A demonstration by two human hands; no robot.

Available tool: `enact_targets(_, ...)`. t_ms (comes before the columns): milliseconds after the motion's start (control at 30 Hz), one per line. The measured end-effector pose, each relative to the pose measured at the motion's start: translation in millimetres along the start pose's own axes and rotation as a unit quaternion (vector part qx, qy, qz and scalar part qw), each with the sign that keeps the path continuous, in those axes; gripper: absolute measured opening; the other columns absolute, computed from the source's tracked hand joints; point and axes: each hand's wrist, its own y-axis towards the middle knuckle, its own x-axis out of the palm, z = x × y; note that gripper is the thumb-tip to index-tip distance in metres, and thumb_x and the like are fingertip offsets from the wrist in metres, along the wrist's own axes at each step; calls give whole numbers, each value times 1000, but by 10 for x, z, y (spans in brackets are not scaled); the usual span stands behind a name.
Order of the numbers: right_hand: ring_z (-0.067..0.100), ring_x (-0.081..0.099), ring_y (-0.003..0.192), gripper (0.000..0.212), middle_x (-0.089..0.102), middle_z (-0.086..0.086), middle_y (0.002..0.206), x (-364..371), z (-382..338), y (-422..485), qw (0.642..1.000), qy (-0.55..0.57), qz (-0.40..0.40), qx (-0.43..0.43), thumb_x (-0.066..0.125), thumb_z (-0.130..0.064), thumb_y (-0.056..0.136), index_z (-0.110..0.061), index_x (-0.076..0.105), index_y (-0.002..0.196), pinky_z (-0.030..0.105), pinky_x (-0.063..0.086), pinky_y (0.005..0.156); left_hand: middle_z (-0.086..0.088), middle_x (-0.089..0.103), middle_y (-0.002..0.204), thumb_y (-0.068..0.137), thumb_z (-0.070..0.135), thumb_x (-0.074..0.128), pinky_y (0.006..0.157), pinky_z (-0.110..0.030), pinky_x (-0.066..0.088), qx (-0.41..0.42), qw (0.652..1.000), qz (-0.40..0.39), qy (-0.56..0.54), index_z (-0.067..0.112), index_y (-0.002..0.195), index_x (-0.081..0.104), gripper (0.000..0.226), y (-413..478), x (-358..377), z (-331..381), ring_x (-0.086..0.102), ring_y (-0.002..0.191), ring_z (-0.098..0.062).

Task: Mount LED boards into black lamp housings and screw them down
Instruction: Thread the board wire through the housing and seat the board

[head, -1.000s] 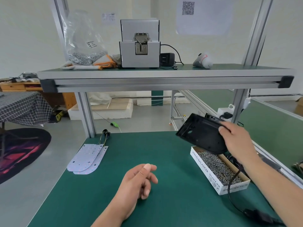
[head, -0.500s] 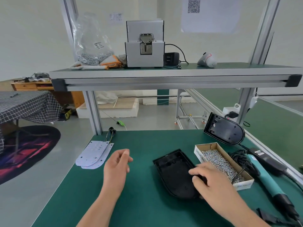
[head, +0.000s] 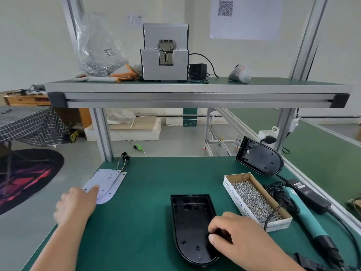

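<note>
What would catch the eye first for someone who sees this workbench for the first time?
The open black lamp housing lies in the middle of the green table, with the right hand gripping its right rim. At the left, the left hand touches the white LED boards. At the right stands a cardboard box of screws beside a teal electric screwdriver.

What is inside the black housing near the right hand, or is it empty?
Empty: the black housing lies open side up, showing only bare holes; the LED boards lie apart, at left.
</note>
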Motion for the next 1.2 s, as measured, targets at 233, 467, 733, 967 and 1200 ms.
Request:
enact_targets(233, -1, 56, 93, 43, 57, -20, 101, 23, 34, 35, 1000, 6, 1, 4, 35, -76, 87, -59, 42, 125, 17, 39, 79, -15, 65, 97, 93, 49, 67, 91, -49, 53, 4, 1000, -12, 5, 8, 105, 60, 43, 15, 1, 9, 63, 91, -38)
enact_targets(467, -2, 56, 106, 62, 56, -26, 112, 37, 56, 42, 1000, 16, 4, 13, 33, -82, 85, -60, 36, 142, 23, 43, 95, -15, 68, 118, 92, 14, 67, 87, -47, 46, 66, 972, 105, -201, 17, 132, 62, 40, -37, -41, -20, 61, 106, -41)
enact_targets(733, 0, 54, 93, 69, 55, -13, 93, 33, 129, 66, 998, 44, 18, 31, 34, -84, 82, -53, 45, 143, 19, 45, 80, -15, 75, 110, 103, -8, 55, 72, -35, 67, -33, 742, -107, -661, 2, 124, 67, 26, -29, -63, 107, 81, 75, -17)
enact_targets(967, 0, 55, 94, 69, 56, -14, 90, 68, 181, 77, 997, 56, 37, 28, 39, -83, 86, -51, 43, 147, 21, 47, 80, -11, 77, 126, 107, -4, 40, 88, -30, 64, 44, 633, -284, -719, -4, 151, 48, 45, -202, -90, 262, 79, 105, -21)
enact_targets(1200, -2, 55, 99, 75, 55, -22, 98, 108, 215, 96, 993, 70, 93, 26, 38, -87, 84, -48, 44, 147, 18, 44, 78, -14, 72, 131, 86, -3, 55, 70, -35, 66, 156, 677, -393, -603, 6, 141, 61, 55, -575, -259, 407, 77, 97, -24)
